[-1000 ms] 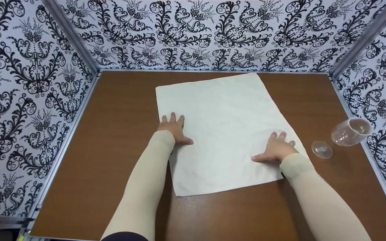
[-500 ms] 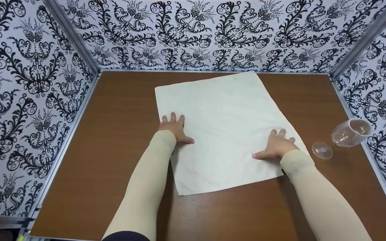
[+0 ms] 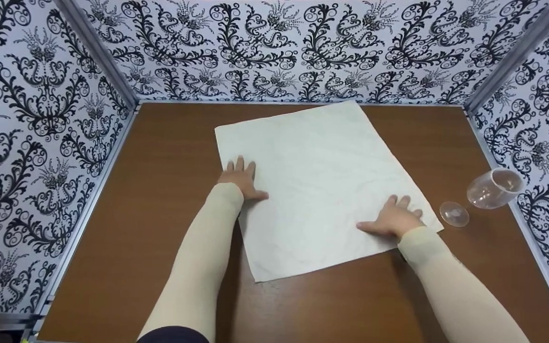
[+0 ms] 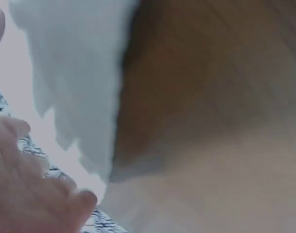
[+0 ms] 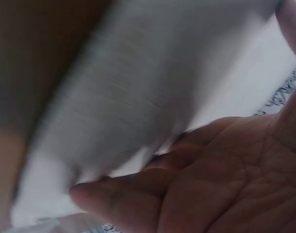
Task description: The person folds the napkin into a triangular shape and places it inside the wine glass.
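Note:
A white cloth (image 3: 312, 166) lies spread and slightly turned on the brown table, with faint wrinkles across its right half. My left hand (image 3: 242, 181) rests on the cloth's left edge, fingers spread and thumb pointing inward. Near the lower right corner, my right hand (image 3: 394, 218) presses on the cloth with its fingers apart. In the left wrist view, the cloth's edge (image 4: 90, 87) runs beside the fingers against the table. The right wrist view has the palm (image 5: 225, 179) and fingertips touching the cloth, which is blurred there.
A clear stemmed glass (image 3: 491, 190) stands just right of the cloth's lower right corner, its round foot close to it. Patterned wall panels (image 3: 265, 52) with metal frames enclose the back and both sides of the brown table (image 3: 160, 152).
The cloth has turned slightly, its lower right corner now showing beside the right wrist and nearer the glass's foot. The right hand has slid a little toward me. Both hands stay flat on the cloth.

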Demonstrator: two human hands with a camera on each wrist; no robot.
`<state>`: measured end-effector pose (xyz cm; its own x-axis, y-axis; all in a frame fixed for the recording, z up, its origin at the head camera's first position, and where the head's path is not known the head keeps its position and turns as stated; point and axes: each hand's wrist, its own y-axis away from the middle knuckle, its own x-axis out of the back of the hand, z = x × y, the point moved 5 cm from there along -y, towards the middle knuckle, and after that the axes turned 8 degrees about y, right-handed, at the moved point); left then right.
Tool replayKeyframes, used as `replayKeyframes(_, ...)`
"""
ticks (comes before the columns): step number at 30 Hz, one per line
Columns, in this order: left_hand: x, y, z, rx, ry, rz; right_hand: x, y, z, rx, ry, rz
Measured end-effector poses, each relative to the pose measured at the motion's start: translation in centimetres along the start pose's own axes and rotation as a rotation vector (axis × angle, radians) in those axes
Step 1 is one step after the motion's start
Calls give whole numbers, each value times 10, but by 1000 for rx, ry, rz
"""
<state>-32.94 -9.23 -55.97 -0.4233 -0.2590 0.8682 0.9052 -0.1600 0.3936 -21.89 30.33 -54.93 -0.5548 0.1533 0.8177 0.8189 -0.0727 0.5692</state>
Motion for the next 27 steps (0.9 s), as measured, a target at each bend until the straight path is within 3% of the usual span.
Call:
replayKeyframes(5, -6, -5, -10, 8, 52, -59, -1, 0, 1, 21, 4, 5)
replayKeyframes(27, 3, 12, 2, 35, 49, -66, 2, -4, 1, 47, 17, 12)
